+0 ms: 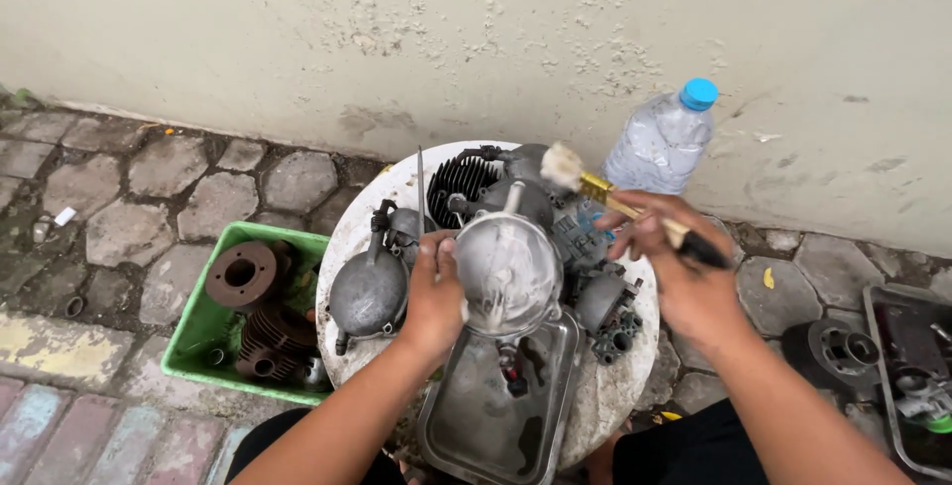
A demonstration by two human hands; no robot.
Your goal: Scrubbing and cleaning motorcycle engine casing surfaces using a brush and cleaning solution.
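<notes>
Over the round white worktop (347, 237), above the metal tray (466, 425), my left hand (433, 292) is closed on the rim of a domed metal engine cover (509, 272). It looks heavy, stiff and slippery, best gripped by its edge. My right hand (684, 272) is wrapped around a light paintbrush (615, 197).

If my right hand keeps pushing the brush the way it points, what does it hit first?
Probably the dark finned cylinder just past the bristles of the brush in the right hand, though depth is hard to judge from above.

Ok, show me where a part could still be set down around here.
Free: the metal tray's near end; the white round top's left rim; the paving left of the green crate. Crowded: the top's far half, engine parts packed around the left hand and right hand.
</notes>
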